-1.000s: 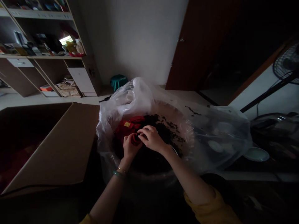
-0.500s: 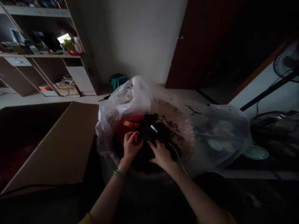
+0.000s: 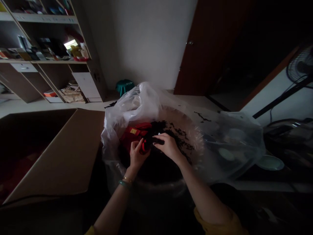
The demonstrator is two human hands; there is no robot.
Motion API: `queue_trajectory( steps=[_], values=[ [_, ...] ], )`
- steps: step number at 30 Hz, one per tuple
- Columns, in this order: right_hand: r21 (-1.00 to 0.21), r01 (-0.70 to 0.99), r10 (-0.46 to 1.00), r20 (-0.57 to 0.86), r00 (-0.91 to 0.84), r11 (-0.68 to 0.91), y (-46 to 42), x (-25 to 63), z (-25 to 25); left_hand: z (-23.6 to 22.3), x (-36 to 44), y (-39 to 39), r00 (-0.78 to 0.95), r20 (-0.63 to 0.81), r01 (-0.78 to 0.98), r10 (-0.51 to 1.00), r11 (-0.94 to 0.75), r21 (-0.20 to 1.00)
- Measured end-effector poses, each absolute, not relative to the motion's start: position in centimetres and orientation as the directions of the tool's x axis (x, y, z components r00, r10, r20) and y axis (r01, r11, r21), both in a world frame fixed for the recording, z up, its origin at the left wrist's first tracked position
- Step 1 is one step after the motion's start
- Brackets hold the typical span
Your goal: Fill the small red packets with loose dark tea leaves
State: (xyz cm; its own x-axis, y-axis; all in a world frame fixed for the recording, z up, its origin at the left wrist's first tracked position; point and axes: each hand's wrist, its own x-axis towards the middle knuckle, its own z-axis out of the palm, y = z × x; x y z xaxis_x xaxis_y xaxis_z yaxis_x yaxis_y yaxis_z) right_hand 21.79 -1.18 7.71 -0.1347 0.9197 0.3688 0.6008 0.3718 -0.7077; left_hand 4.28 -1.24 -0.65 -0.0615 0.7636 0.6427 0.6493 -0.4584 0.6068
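Red-and-black bundle (image 3: 146, 146), centre of frame, long axis unclear: left hand (image 3: 138, 156) clasps it, nearer; my right hand (image 3: 168, 146) touches it w/ fingertips, grip unclear; dark loose flakes (image 3: 156, 169) below, in clear plastic bag (image 3: 132, 107).

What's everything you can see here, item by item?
clear plastic bag: one, clear, in the middle, open
dark crumbly material: one heap, near black, inside the bag
red packet: one, red with yellow label, inside the bag
small red object: one, red and dark, between the hands
cardboard box: one, brown, left
shelf unit: one, wood, back left
stool: one, teal, behind the bag
door: one, reddish brown, back right
fan: one, black, far right
dish: one, pale, right of the bag
bangle: one, green, left wrist
left hand: one, gripping the small red object
right hand: one, fingers against it
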Motion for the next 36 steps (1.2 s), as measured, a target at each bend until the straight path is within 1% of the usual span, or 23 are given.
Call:
queue_trajectory(
  steps=[3, 5, 9, 11, 13, 15, 18, 19, 21, 23, 25, 27, 30, 32, 34, 36],
  values=[
    [-0.716, 0.571, 0.914, 0.357, -0.195, 0.402, -0.7, 20.0, 9.1, -0.9, 4.2, -1.2, -0.064, 0.617, 0.653, 0.784, -0.435, 0.62],
    [-0.74, 0.545, 0.919, 0.333, -0.21, 0.393, -0.6, 19.1, 9.5, -1.0, 4.2, -1.1, -0.066, 0.605, 0.65, 0.794, -0.425, 0.629],
    [-0.859, 0.384, 0.938, 0.275, -0.209, 0.337, -0.9, 18.8, 9.3, -0.9, 4.1, -1.1, -0.054, 0.613, 0.634, 0.789, -0.447, 0.631],
    [-0.879, 0.325, 0.931, 0.288, -0.223, 0.349, -1.4, 19.1, 9.2, -0.9, 4.1, -1.2, -0.051, 0.612, 0.629, 0.789, -0.451, 0.633],
    [-0.822, 0.385, 0.904, 0.34, -0.26, 0.42, -2.1, 19.2, 9.3, -0.8, 4.1, -1.2, -0.053, 0.598, 0.627, 0.8, -0.439, 0.643],
    [-0.682, 0.527, 0.861, 0.379, -0.339, 0.507, -2.8, 19.0, 9.2, -0.8, 4.0, -1.3, -0.05, 0.585, 0.62, 0.81, -0.434, 0.654],
    [-0.452, 0.699, 0.832, 0.324, -0.45, 0.554, -3.2, 18.2, 8.6, -0.8, 3.9, -1.3, -0.026, 0.575, 0.61, 0.817, -0.443, 0.657],
    [-0.406, 0.731, 0.835, 0.293, -0.466, 0.549, -3.1, 17.9, 8.3, -0.7, 3.8, -1.3, -0.013, 0.569, 0.614, 0.822, -0.442, 0.654],
    [-0.364, 0.765, 0.847, 0.244, -0.472, 0.531, -2.6, 17.7, 7.6, -0.6, 3.8, -1.3, 0.02, 0.538, 0.62, 0.843, -0.432, 0.655],
    [-0.383, 0.766, 0.857, 0.226, -0.464, 0.516, -1.8, 18.1, 7.2, -0.4, 3.7, -1.3, 0.047, 0.491, 0.595, 0.87, -0.419, 0.686],
    [-0.441, 0.735, 0.857, 0.239, -0.457, 0.515, -1.1, 19.1, 7.1, -0.1, 3.7, -1.3, 0.058, 0.437, 0.516, 0.898, -0.401, 0.757],
    [-0.515, 0.678, 0.85, 0.267, -0.454, 0.524, -0.6, 20.4, 7.4, 0.2, 3.7, -1.3, 0.08, 0.356, 0.38, 0.931, -0.358, 0.853],
    [-0.605, 0.605, 0.851, 0.291, -0.436, 0.517, -0.5, 22.0, 7.9, 0.5, 3.6, -1.3, 0.156, 0.193, 0.17, 0.969, -0.219, 0.961],
    [-0.636, 0.602, 0.873, 0.295, -0.388, 0.483, -0.7, 22.4, 8.1, 0.6, 3.6, -1.3, 0.181, 0.131, 0.108, 0.975, -0.152, 0.982],
    [-0.639, 0.627, 0.894, 0.28, -0.349, 0.445, -0.8, 22.3, 8.1, 0.6, 3.6, -1.4, 0.187, 0.1, 0.089, 0.977, -0.118, 0.989],
    [-0.631, 0.656, 0.907, 0.225, -0.356, 0.414, -0.7, 21.8, 8.0, 0.5, 3.7, -1.5, 0.225, 0.062, 0.062, 0.972, -0.077, 0.995]
  ],
)
